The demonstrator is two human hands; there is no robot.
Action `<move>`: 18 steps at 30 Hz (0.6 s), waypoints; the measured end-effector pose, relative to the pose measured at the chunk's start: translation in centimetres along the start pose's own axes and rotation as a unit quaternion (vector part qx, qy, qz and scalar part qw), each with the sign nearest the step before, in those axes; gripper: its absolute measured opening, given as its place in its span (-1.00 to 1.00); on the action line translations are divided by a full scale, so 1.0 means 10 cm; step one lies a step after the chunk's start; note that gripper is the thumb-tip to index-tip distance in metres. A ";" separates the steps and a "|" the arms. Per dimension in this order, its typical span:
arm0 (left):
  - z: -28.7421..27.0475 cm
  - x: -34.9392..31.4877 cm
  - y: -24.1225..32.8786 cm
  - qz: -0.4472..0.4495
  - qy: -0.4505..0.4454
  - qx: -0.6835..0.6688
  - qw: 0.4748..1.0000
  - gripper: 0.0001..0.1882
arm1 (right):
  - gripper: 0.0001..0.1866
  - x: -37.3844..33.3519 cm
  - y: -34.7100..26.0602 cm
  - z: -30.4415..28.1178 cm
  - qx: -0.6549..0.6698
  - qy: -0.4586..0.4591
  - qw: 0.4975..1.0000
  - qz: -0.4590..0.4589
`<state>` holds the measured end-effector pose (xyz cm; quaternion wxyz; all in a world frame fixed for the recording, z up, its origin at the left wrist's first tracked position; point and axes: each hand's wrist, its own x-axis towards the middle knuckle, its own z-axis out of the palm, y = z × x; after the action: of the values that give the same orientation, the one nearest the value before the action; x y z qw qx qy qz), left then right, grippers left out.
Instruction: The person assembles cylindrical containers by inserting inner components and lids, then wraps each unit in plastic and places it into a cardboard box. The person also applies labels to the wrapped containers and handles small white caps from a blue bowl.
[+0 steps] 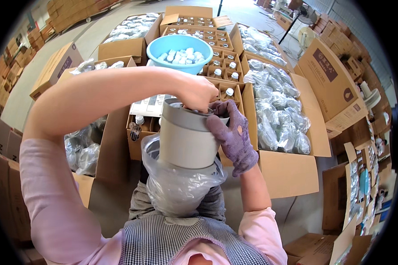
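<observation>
A beige cylindrical container (186, 143) with a wide grey collar stands upright at my lap. Its lower end sits in a loose clear plastic bag (181, 192). My right hand (234, 137), in a purple knitted glove with a hole in it, grips the collar's right side near the rim. Over the container's mouth, my bare left hand (199, 93) is closed, knuckles up and fingertips down at the dark inner edge. Whatever those fingers pinch is hidden. The two hands nearly meet at the rim.
Just beyond my hands, a light-blue basin (177, 66) holds many white caps and rests on divided cartons of capped bottles (227, 62). An open carton of plastic-wrapped items (281, 108) lies to the right; another wrapped batch (86, 152) lies left. A white printed sheet (148, 106) lies behind the container.
</observation>
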<state>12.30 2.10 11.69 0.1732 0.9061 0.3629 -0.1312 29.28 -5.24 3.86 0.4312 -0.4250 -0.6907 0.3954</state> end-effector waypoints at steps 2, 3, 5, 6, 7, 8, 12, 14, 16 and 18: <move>0.11 0.14 -0.12 -0.044 -0.044 0.033 0.998 -0.67 | -0.45 0.05 0.06 0.07 -0.057 -0.004 0.997 -0.055; 0.08 0.18 -0.10 -0.061 -0.066 0.053 0.995 -0.66 | -0.46 0.08 0.07 0.08 -0.066 0.002 0.996 -0.065; 0.01 0.24 -0.06 -0.102 -0.117 0.029 0.987 -0.61 | -0.48 0.09 0.06 0.10 -0.060 0.014 0.996 -0.058; -0.02 0.22 -0.03 -0.099 -0.123 0.014 0.987 -0.61 | -0.49 0.10 0.05 0.11 -0.046 0.020 0.998 -0.046; -0.04 0.19 0.00 -0.097 -0.128 -0.002 0.987 -0.60 | -0.50 0.10 0.04 0.12 -0.032 0.026 0.999 -0.033; -0.06 0.18 0.03 -0.074 -0.130 0.041 0.988 -0.62 | -0.52 0.10 0.07 0.10 -0.037 0.029 0.999 -0.027; 0.05 0.02 -0.13 -0.068 0.024 -0.056 0.996 -0.52 | -0.58 0.07 0.12 0.05 -0.049 0.042 0.996 -0.061; 0.18 -0.12 -0.37 0.035 0.187 -0.185 0.964 -0.57 | -0.59 0.05 0.21 -0.03 0.048 0.058 0.992 -0.098; 0.50 -0.30 -0.63 0.135 0.297 -0.328 0.887 -0.58 | -0.64 0.12 0.18 -0.02 0.070 0.043 0.991 -0.105; 0.96 -0.27 -0.67 0.224 0.351 -0.431 0.801 -0.54 | -0.68 0.25 0.20 0.00 0.026 0.013 0.991 -0.133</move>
<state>4.60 1.03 2.50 0.4313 0.7780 0.2053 0.4082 29.07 -2.28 2.67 0.5001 -0.3234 -0.7244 0.3471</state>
